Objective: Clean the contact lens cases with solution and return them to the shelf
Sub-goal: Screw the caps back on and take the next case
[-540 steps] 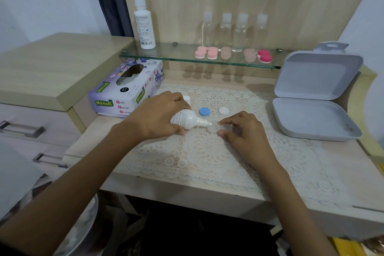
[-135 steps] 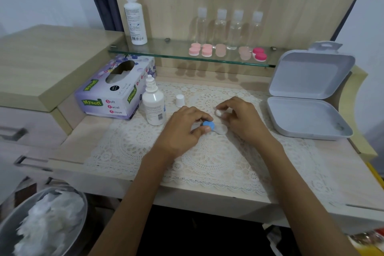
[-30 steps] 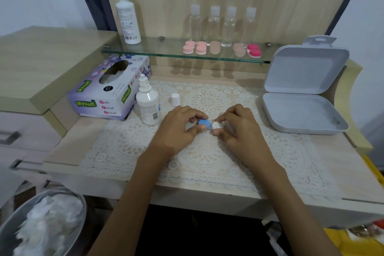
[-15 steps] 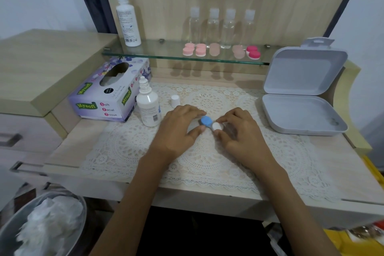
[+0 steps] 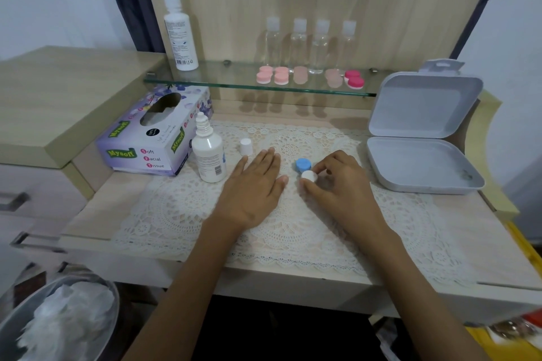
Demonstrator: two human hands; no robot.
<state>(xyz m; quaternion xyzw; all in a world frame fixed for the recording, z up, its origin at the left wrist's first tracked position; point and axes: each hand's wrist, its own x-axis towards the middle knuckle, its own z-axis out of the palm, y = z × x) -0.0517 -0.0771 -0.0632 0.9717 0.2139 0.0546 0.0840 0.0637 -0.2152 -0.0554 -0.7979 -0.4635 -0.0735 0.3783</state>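
The contact lens case [image 5: 305, 169] sits on the lace mat [image 5: 293, 228] near the middle of the tabletop [image 5: 96, 208], between the two hands. Its blue cap [image 5: 303, 163] lies on the far side and stands free. The right hand [image 5: 340, 187] is curled over the near side, thumb and fingers [image 5: 318, 165] pinching the white cap [image 5: 308, 176]. How far that cap is screwed down is hard to judge, since the fingers hide the case body under it.

The left hand [image 5: 252, 184] lies flat on the mat just left of the case, fingers straight and holding nothing, its thumb tip close to the white cap but apart from it.

A small solution bottle [image 5: 208, 155] stands upright left of that hand, uncapped, with its white bottle cap [image 5: 245, 146] standing on the mat just beside it. A tissue box [image 5: 146, 141] lies behind the bottle. An open grey lidded box [image 5: 419, 167] sits to the right.

On the glass shelf [image 5: 228, 79] behind stand a tall solution bottle [image 5: 179, 35], four clear bottles [image 5: 308, 44] and a row of pink lens cases [image 5: 272, 76].
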